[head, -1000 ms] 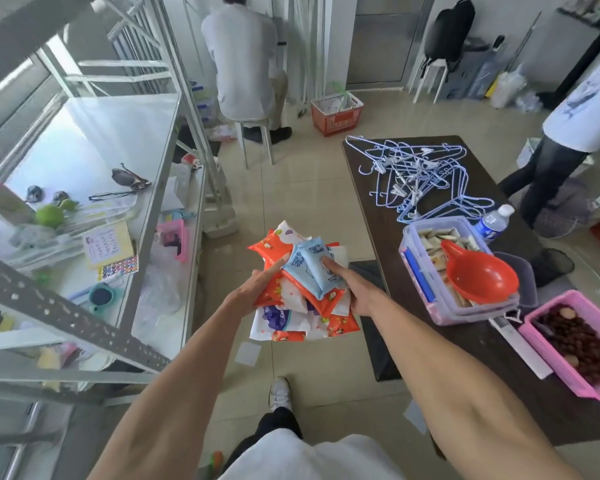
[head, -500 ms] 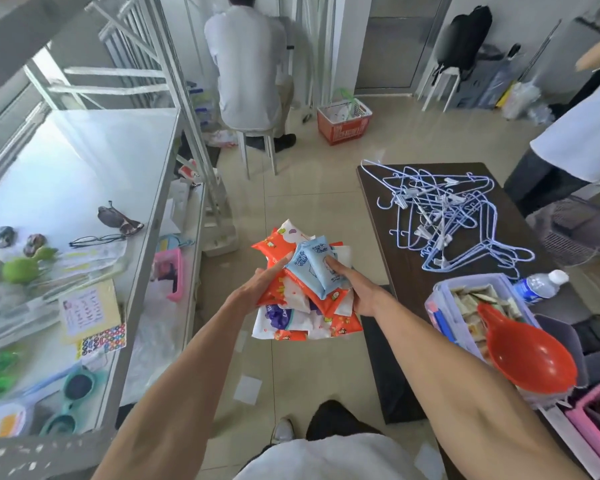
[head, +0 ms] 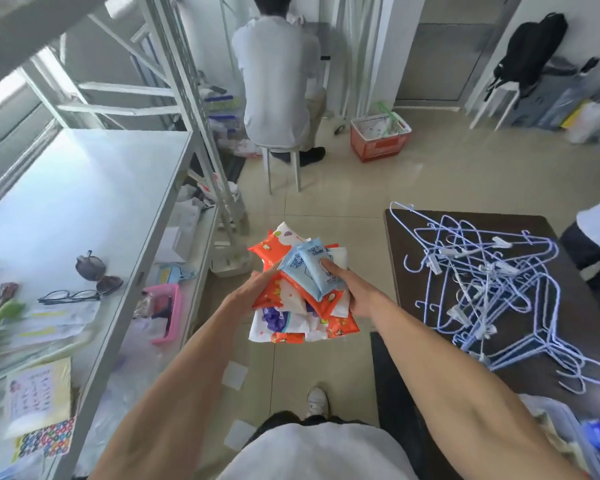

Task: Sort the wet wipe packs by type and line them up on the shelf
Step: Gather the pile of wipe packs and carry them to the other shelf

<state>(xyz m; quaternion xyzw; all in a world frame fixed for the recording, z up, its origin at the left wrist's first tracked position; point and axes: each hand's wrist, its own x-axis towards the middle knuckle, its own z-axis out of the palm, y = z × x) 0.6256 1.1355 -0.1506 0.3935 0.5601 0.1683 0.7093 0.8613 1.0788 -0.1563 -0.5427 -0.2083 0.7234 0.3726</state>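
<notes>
I hold a loose stack of wet wipe packs between both hands above the floor. Two light blue packs (head: 309, 271) lie on top, orange packs (head: 274, 247) are under them, and white packs with purple print (head: 278, 318) stick out at the bottom. My left hand (head: 253, 289) grips the stack's left side with its thumb on top. From the right, my right hand (head: 354, 292) holds the stack, thumb pressing on the blue packs. The white metal shelf (head: 94, 188) stands to my left, its far part bare.
On the shelf's near part lie sunglasses (head: 99, 271), spectacles (head: 68, 296), a green toy (head: 0, 317) and papers (head: 39, 403). A pink basket (head: 172, 310) sits on the lower level. A dark table (head: 416, 271) with blue hangers (head: 492, 289) is at my right. A person sits on a stool (head: 281, 168) ahead.
The view has tilted up and swung, so the shelf's bare top shows more and the table's boxes have slid out low right. My hands keep the same hold on the stack.
</notes>
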